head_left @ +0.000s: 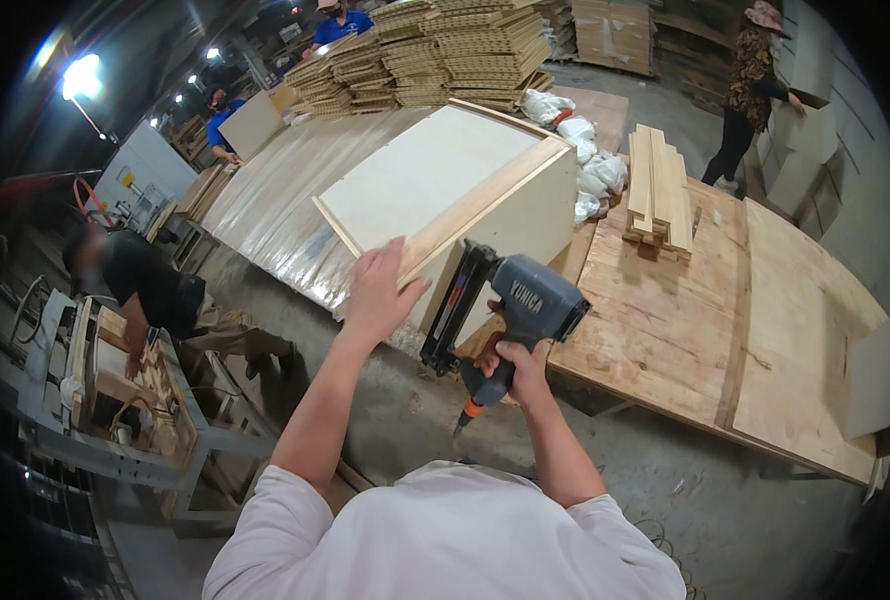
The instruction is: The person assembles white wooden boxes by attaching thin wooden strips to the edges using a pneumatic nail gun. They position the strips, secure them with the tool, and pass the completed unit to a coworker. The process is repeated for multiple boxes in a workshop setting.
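Note:
My right hand (518, 371) is wrapped round the grip of a dark grey pneumatic nail gun (533, 298), held upright with its black magazine towards the left. An orange fitting sits at the bottom of its handle. In front of me a wooden cabinet box (445, 165) rests on the worktable, a pale panel framed by light wood strips on its upper face. My left hand (383, 292) lies on the box's near corner, fingers stretched out over the wood strip. The gun's nose is beside the box's near side; whether they touch I cannot tell.
A stack of wood strips (655, 195) and white plastic bags (595, 170) lie on the table right of the box. Tall stacks of slatted boards (445, 50) stand behind. A person (150, 285) bends over a metal-framed bench at left; others stand farther back and at right (750, 90).

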`<state>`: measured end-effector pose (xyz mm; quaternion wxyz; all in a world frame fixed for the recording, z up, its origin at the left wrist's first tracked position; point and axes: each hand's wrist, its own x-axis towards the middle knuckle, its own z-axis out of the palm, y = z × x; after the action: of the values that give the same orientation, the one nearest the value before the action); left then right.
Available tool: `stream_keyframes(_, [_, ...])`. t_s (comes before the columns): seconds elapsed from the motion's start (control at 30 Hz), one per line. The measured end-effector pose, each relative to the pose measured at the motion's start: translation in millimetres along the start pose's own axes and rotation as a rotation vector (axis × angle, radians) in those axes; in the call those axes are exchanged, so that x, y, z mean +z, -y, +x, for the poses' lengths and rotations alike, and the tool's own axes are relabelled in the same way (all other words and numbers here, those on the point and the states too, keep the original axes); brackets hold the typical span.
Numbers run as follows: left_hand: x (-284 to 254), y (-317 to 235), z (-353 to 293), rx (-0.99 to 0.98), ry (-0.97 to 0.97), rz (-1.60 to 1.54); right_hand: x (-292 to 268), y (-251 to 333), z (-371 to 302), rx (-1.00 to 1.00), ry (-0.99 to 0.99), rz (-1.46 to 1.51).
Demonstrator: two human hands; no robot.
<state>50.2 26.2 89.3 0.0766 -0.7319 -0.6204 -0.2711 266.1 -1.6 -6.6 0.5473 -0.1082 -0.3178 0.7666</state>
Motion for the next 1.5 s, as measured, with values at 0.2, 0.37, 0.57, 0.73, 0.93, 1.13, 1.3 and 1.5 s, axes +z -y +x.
stream_keyframes(0.2, [-20.5, 13.8, -23.6, 0.025, 0.013, 0.088, 4.6, -27.3, -12.2, 0.076, 0.025, 0.006])
stream_keyframes(0.37, [-23.4, 19.4, -21.6, 0.004, 0.032, 0.036, 10.0, -29.5, -11.6, 0.076, -0.004, 0.003])
stream_keyframes(0.57, [-18.3, 18.0, -18.6, -0.01, 0.031, 0.028, 7.4, -32.1, -9.3, 0.107, -0.013, -0.038])
stream_keyframes(0.73, [-22.4, 18.1, -18.4, -0.014, 0.053, 0.055, 6.6, -30.6, -10.1, 0.069, 0.002, 0.008])
stream_keyframes(0.93, [-20.8, 20.2, -19.5, 0.009, 0.025, 0.03, 9.0, -33.8, -11.3, 0.054, -0.027, -0.123])
stream_keyframes(1.13, [-19.5, 20.5, -19.1, 0.025, 0.048, 0.037, 16.2, -34.3, -8.1, 0.061, -0.04, -0.16])
stream_keyframes(1.3, [-37.9, 49.5, -13.6, 0.184, 0.203, -0.025, 20.8, -29.6, -22.3, 0.005, 0.036, -0.103])
stream_keyframes(1.5, [-29.8, 101.3, -0.7, 0.186, 0.099, -0.116, 23.3, -54.8, -35.7, 0.065, 0.071, -0.106])
